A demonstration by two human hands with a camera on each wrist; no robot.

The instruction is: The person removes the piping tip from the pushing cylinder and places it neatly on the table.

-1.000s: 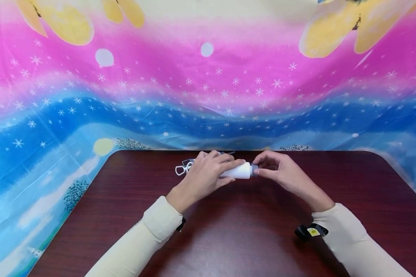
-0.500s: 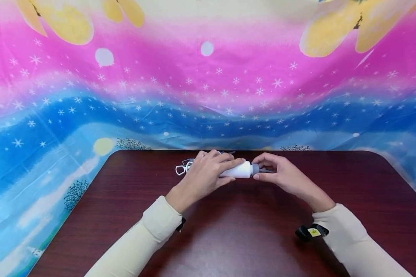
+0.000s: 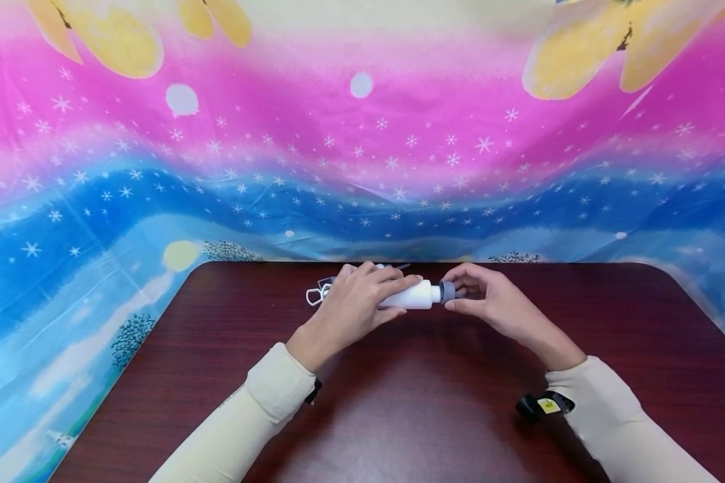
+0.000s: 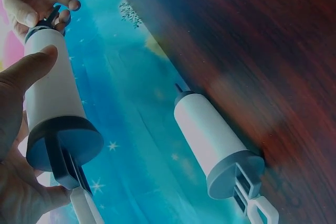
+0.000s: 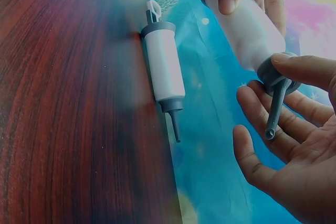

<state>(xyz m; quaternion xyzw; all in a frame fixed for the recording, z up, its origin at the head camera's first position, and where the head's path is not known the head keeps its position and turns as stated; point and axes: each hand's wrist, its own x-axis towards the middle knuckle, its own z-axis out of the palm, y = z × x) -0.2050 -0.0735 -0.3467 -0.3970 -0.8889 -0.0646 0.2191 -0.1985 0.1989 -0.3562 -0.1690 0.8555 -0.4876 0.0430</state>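
Note:
My left hand (image 3: 353,298) grips a white tube (image 3: 417,296), syringe-like, with a grey end piece and white loop handle (image 4: 84,208) in the left wrist view. At its other end, my right hand (image 3: 498,298) pinches a grey nozzle cap (image 3: 448,292) between thumb and fingers. A narrow white neck (image 3: 436,294) shows between tube and cap in the head view. The slim nozzle (image 5: 277,109) points toward the right palm. A second white tube of the same kind (image 4: 207,135) lies near the table edge; the left hand mostly hides it from the head camera.
The dark red wooden table (image 3: 411,409) ends at a far edge close behind the hands. Beyond that edge hangs a colourful cloth (image 3: 362,168) with snowflakes and butterflies. The second tube's nozzle (image 5: 176,127) reaches to the table edge.
The grey cap has shifted right, away from the tube, and the white neck now shows more. The left hand and tube have moved slightly left; the right fingers have shifted around the cap.

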